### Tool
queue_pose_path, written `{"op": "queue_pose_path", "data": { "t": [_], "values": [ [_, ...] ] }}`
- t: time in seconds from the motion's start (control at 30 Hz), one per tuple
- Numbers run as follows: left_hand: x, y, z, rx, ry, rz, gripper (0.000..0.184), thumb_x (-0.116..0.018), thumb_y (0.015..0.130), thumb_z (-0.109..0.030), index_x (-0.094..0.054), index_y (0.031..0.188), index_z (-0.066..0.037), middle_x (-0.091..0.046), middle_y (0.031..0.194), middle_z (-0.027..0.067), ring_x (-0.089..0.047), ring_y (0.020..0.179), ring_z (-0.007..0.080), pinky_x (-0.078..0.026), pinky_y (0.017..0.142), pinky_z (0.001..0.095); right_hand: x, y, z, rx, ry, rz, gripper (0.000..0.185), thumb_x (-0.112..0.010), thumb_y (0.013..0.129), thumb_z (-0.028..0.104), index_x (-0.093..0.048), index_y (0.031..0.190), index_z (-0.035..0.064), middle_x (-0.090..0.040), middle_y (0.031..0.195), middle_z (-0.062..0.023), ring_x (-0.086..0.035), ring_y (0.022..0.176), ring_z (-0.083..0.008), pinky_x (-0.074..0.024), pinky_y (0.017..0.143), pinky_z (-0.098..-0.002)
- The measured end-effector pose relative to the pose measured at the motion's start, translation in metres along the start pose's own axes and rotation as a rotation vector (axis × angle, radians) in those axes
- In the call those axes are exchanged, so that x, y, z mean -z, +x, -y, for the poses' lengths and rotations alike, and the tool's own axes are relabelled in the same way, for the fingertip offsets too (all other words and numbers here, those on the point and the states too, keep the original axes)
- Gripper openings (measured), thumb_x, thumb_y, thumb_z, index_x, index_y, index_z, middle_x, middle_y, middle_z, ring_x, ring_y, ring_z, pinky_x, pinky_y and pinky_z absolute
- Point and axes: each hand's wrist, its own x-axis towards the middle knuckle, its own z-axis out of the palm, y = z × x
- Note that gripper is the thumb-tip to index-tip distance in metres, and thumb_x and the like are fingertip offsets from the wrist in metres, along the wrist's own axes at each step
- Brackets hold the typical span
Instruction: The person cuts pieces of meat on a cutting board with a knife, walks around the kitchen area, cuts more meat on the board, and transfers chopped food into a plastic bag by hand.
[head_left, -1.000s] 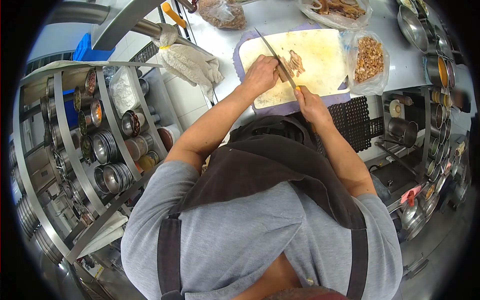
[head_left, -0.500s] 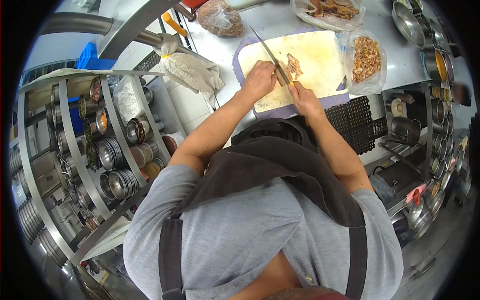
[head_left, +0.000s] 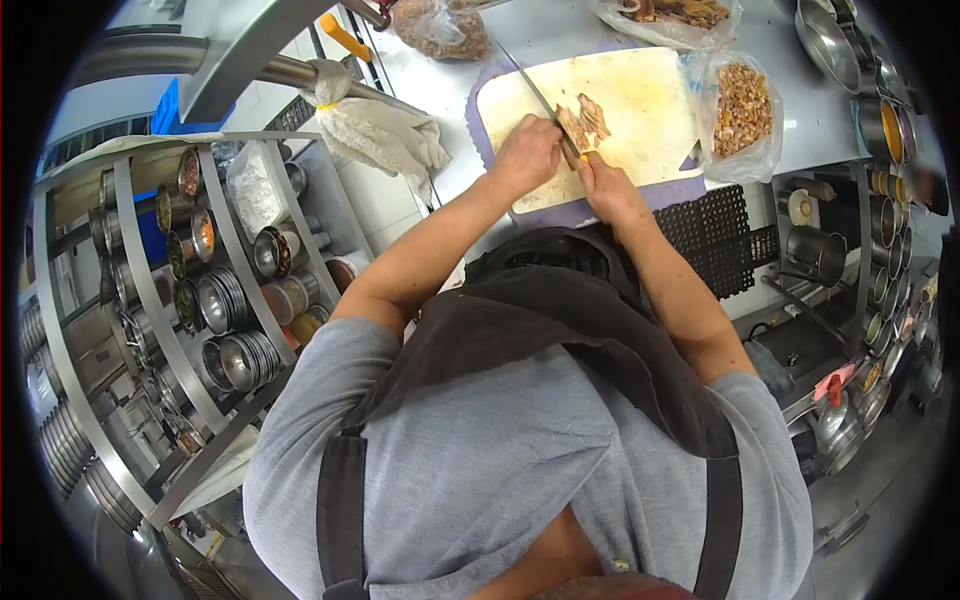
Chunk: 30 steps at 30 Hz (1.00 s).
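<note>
My right hand (head_left: 608, 190) is wrapped round the yellow handle of a knife (head_left: 543, 98), its long blade pointing up and to the left. On the blade's left side, my left hand (head_left: 530, 153) has its fingers curled in close to the steel. What lies under those fingers is hidden. Thin brownish slices of meat (head_left: 590, 119) lie just right of the blade. Beneath everything is a worn whitish cutting board (head_left: 640, 95), set on a purple cloth (head_left: 478, 118).
Right of the board sits an open plastic bag of diced meat (head_left: 742, 110). Behind it is a bag of larger meat pieces (head_left: 680, 15); a tied bag (head_left: 440, 28) stands at left. A towel (head_left: 380, 140) hangs from a rail. Metal bowls (head_left: 828, 45) stand far right.
The meat slices beside the blade have spread slightly. Both hands stay close together at the knife, while the whole view has shifted a little.
</note>
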Motion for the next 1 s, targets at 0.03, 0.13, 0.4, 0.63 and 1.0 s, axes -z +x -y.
{"op": "queue_pose_path", "data": {
  "t": [0.03, 0.13, 0.4, 0.63, 1.0],
  "values": [
    [0.000, -0.001, -0.003, 0.017, 0.018, 0.025, 0.018, -0.067, 0.073, -0.005, -0.061, 0.089, 0.000, -0.062, 0.092, 0.0154, -0.055, 0.092, 0.0346, -0.047, 0.083, 0.0410, 0.000, -0.004, -0.002, 0.007, 0.032, -0.009, 0.036, -0.041, 0.100, 0.035, -0.053, 0.108, 0.0016, -0.063, 0.083, -0.0323, -0.060, 0.081, -0.0501, -0.0459, 0.072, -0.0566],
    [0.002, -0.003, -0.012, 0.073, 0.058, 0.050, 0.025, -0.069, 0.071, -0.008, -0.061, 0.094, 0.000, -0.061, 0.098, 0.0173, -0.054, 0.097, 0.0352, -0.047, 0.086, 0.0415, 0.005, -0.007, -0.002, 0.021, 0.055, -0.059, 0.034, -0.043, 0.100, 0.034, -0.054, 0.107, 0.0025, -0.063, 0.082, -0.0313, -0.060, 0.080, -0.0493, -0.0452, 0.071, -0.0556],
    [0.014, 0.006, -0.031, 0.100, 0.169, 0.196, 0.050, -0.073, 0.077, -0.028, -0.057, 0.114, 0.003, -0.060, 0.106, 0.0183, -0.054, 0.103, 0.0341, -0.046, 0.089, 0.0429, 0.038, -0.045, -0.009, -0.082, 0.201, -0.156, 0.036, -0.045, 0.100, 0.035, -0.057, 0.114, 0.0041, -0.063, 0.089, -0.0308, -0.060, 0.090, -0.0486, -0.0455, 0.076, -0.0527],
    [0.030, 0.045, -0.014, -0.038, 0.205, 0.287, 0.056, -0.073, 0.076, -0.027, -0.054, 0.122, -0.002, -0.051, 0.128, 0.0159, -0.047, 0.119, 0.0328, -0.043, 0.094, 0.0448, 0.024, -0.071, -0.063, -0.137, 0.154, -0.327, 0.032, -0.046, 0.101, 0.032, -0.057, 0.101, 0.0021, -0.052, 0.056, -0.0108, -0.055, 0.048, -0.0219, -0.0421, 0.049, -0.0373],
    [-0.001, 0.086, -0.001, -0.344, 0.168, 0.527, 0.046, -0.068, 0.077, -0.017, -0.059, 0.120, -0.005, -0.055, 0.126, 0.0127, -0.049, 0.121, 0.0308, -0.044, 0.099, 0.0410, 0.057, -0.078, -0.022, -0.480, 0.358, -0.062, 0.037, -0.045, 0.100, 0.037, -0.058, 0.108, 0.0045, -0.064, 0.086, -0.0281, -0.060, 0.087, -0.0482, -0.0461, 0.073, -0.0536]
  ]
}}
